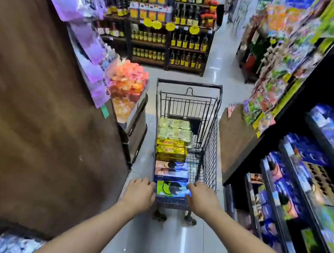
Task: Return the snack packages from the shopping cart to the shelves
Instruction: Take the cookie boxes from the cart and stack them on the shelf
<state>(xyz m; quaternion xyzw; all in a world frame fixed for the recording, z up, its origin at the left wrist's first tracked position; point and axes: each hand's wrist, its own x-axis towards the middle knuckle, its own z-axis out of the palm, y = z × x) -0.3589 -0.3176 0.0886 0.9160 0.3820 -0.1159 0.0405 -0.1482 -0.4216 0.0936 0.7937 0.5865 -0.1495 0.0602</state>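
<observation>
A black wire shopping cart [210, 149] stands in the aisle ahead of me. Inside lie a green-and-blue snack box [171, 189] nearest me, a blue box [171, 171] behind it, yellow packages [171, 150] further on, and pale green packets [174, 127] at the far end. My left hand [139, 193] grips the near left end of the cart's handle. My right hand [202, 198] grips the near right end. The handle itself is hidden under both hands.
A brown shelf end panel [44, 117] rises close on the left, with purple hanging bags [86, 22] and a bin of orange snacks [127, 84]. Shelves of blue snack boxes [296, 184] line the right. Bottle shelves [168, 37] cross the aisle's far end.
</observation>
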